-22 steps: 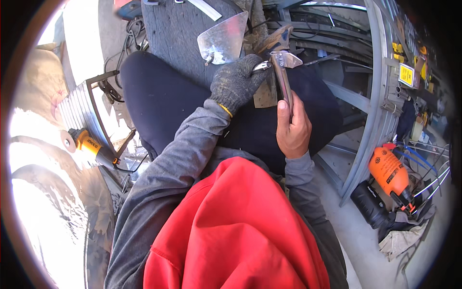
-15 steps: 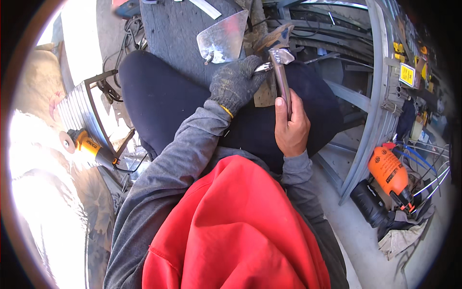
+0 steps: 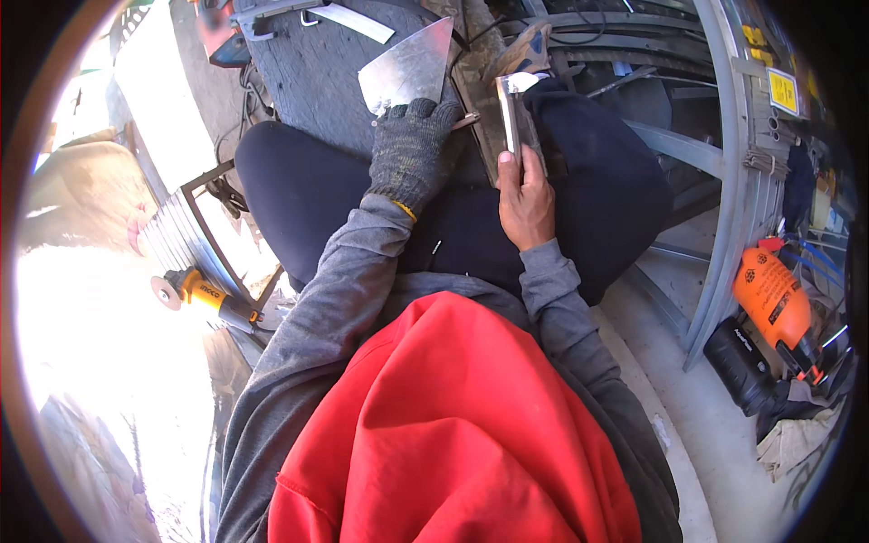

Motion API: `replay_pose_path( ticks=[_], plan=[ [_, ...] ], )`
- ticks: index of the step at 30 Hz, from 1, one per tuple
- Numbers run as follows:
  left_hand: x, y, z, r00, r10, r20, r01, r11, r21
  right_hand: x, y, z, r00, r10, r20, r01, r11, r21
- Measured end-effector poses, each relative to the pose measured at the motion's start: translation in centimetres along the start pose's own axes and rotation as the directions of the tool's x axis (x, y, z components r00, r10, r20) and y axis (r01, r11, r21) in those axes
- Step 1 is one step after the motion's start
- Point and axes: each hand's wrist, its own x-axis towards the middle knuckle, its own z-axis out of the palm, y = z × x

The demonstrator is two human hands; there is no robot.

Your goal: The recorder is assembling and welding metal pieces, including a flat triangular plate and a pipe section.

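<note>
My left hand (image 3: pixel 415 149), in a dark knitted glove, lies on a thin metal plate (image 3: pixel 407 68) at its near edge, fingers curled. From the glove's right side pokes a short brownish rod (image 3: pixel 465 120); the rest of it is hidden in the hand. The plate is flat, shiny and four-sided, and rests on a dark wooden board (image 3: pixel 303 86). My bare right hand (image 3: pixel 525 199) grips the lower end of a long, narrow metal bar (image 3: pixel 509 118), which stands away from me over my right thigh. Its far end is bright, and I cannot make out its exact kind.
On the left lies a yellow angle grinder (image 3: pixel 204 291) beside a metal frame (image 3: pixel 217 226). A grey steel rack (image 3: pixel 715 181) stands on the right. Beyond it are an orange sprayer bottle (image 3: pixel 774 294) and a black case (image 3: pixel 738 362). A pale strip (image 3: pixel 348 20) lies on the board.
My left hand has drawn away from the bar to the plate's near edge; the shiny metal piece at its fingers no longer shows. My right hand has turned the bar more upright. The view has shifted slightly.
</note>
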Motion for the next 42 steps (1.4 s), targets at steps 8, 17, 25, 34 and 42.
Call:
replay_pose_path(
  ticks=[8, 17, 25, 34, 42],
  plan=[
    [-0.2, -1.0, 0.3, 0.999, 0.026, -0.042, -0.027, 1.0, -0.01, 0.5, -1.3, 0.2, 0.968, -0.228, -0.102, 0.227, 0.974, -0.019],
    [0.3, -1.7, 0.9, 0.999, 0.025, -0.036, -0.025, 1.0, 0.013, 1.7, -0.2, -0.2, 0.978, -0.21, -0.001, 0.21, 0.977, -0.049],
    [0.8, -1.8, 0.7, 0.999, 0.024, -0.036, -0.023, 1.0, 0.02, 1.6, 0.3, 0.2, 0.986, -0.146, 0.081, 0.157, 0.973, -0.168],
    [-0.1, -1.9, 0.3, 1.0, -0.011, -0.012, 0.012, 0.999, 0.032, 1.6, -5.7, -3.6, 0.94, -0.281, -0.191, 0.293, 0.956, 0.034],
    [-0.3, -0.7, -0.6, 0.997, -0.034, 0.071, 0.03, 0.998, 0.05, -0.2, -0.8, -1.9, 0.996, -0.084, 0.041, 0.083, 0.996, 0.023]
  ],
)
